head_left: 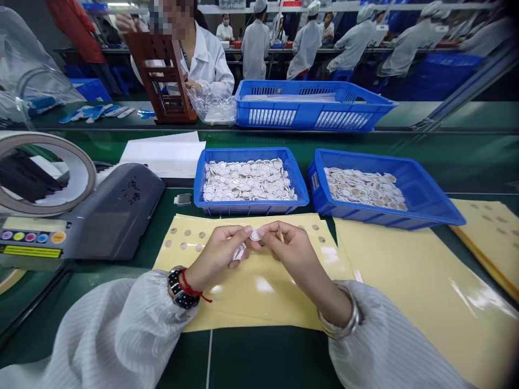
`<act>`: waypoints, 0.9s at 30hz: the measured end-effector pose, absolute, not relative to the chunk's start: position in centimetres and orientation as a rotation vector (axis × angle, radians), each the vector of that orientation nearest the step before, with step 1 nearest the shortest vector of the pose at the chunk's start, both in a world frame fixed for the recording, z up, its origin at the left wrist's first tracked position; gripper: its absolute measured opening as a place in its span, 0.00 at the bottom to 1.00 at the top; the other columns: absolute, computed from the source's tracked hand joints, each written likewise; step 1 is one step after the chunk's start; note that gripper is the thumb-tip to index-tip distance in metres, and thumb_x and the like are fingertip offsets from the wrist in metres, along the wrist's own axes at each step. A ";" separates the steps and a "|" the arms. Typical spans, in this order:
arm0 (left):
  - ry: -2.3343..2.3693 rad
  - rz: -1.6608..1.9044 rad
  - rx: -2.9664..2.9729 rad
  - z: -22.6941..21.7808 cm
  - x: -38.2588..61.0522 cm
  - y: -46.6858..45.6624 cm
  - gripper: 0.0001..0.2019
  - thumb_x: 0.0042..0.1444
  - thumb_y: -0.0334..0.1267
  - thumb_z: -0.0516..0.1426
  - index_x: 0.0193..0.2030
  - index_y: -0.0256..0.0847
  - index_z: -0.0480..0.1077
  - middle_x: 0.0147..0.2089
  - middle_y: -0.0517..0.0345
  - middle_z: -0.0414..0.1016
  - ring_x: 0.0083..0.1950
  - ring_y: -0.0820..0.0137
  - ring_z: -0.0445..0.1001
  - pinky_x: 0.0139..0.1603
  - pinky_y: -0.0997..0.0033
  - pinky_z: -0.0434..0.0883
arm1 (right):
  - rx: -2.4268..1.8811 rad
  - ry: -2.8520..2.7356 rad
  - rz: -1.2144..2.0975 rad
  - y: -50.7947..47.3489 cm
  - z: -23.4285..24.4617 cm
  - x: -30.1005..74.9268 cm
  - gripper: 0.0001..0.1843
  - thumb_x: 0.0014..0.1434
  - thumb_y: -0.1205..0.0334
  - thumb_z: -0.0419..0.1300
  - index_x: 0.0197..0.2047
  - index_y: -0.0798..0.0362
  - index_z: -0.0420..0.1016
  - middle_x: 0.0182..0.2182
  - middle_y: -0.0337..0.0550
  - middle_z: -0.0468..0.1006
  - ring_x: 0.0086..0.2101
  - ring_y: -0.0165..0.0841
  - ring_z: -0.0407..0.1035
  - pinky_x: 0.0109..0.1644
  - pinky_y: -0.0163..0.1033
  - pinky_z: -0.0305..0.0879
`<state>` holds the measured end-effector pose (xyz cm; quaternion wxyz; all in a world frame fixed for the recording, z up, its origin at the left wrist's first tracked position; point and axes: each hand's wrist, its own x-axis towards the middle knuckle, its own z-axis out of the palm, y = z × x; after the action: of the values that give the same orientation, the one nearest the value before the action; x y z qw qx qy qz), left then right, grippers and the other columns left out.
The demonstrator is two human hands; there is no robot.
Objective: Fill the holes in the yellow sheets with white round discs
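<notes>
My left hand (221,251) and my right hand (286,248) meet over a yellow sheet (259,302) on the green table. Both pinch a small round white disc (255,235) between their fingertips. A few more white pieces (239,252) sit in my left hand's fingers. My right hand also holds a thin tan stick (279,234). Several small round discs (186,239) lie stuck in rows along the sheet's far edge. Just beyond, a blue tray (249,208) holds a heap of white discs.
A second blue tray (389,213) of discs sits at the right, over more yellow sheets (425,286). A grey machine (113,216) with coloured buttons stands left. White papers (164,156) lie behind. Across the table sit a person in white, a brown rack (162,75) and a large blue basket (308,105).
</notes>
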<state>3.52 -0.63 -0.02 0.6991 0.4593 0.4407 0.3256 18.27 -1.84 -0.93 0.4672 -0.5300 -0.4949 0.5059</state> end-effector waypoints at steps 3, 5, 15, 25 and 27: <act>1.069 0.763 1.102 0.4 2.9 -0.1 0.16 0.53 0.45 0.55 0.25 0.34 0.71 0.15 0.62 0.62 0.13 0.81 0.52 0.14 0.78 0.48 | -1.372 -1.245 1.067 -2.5 -2.5 18.6 0.15 0.47 0.52 0.62 0.33 0.55 0.68 0.24 0.40 0.70 0.26 0.31 0.66 0.28 0.36 0.63; 1.114 0.783 1.072 0.7 2.4 0.2 0.14 0.53 0.44 0.56 0.25 0.34 0.70 0.17 0.60 0.65 0.14 0.82 0.51 0.14 0.79 0.48 | -1.432 -1.395 0.931 -3.3 -3.6 19.2 0.11 0.50 0.55 0.61 0.33 0.53 0.68 0.25 0.40 0.71 0.27 0.31 0.65 0.30 0.37 0.63; 1.031 0.546 0.801 -0.7 1.9 1.0 0.08 0.55 0.36 0.55 0.33 0.31 0.70 0.43 0.41 0.74 0.20 0.83 0.60 0.14 0.84 0.51 | -1.417 -1.955 0.913 -2.4 -1.9 22.7 0.17 0.58 0.48 0.52 0.42 0.51 0.67 0.37 0.44 0.73 0.38 0.35 0.68 0.36 0.37 0.63; 1.065 0.529 0.774 -1.0 1.9 1.3 0.09 0.56 0.33 0.55 0.39 0.29 0.71 0.44 0.39 0.74 0.19 0.83 0.60 0.13 0.85 0.52 | -1.790 -2.124 0.443 -0.8 -1.6 22.7 0.12 0.62 0.57 0.47 0.30 0.52 0.63 0.30 0.42 0.72 0.34 0.35 0.65 0.34 0.38 0.56; 1.076 0.534 0.782 -1.0 1.9 1.3 0.09 0.56 0.33 0.54 0.39 0.29 0.72 0.43 0.39 0.74 0.20 0.83 0.61 0.13 0.85 0.52 | -1.789 -2.113 0.412 -0.5 -1.9 22.5 0.10 0.60 0.58 0.51 0.29 0.52 0.64 0.29 0.42 0.72 0.34 0.35 0.65 0.32 0.37 0.54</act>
<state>1.95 1.27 -0.97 0.7541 0.3582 0.4932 0.2446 22.54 -0.48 -1.92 0.1704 -0.6297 -0.7439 0.1451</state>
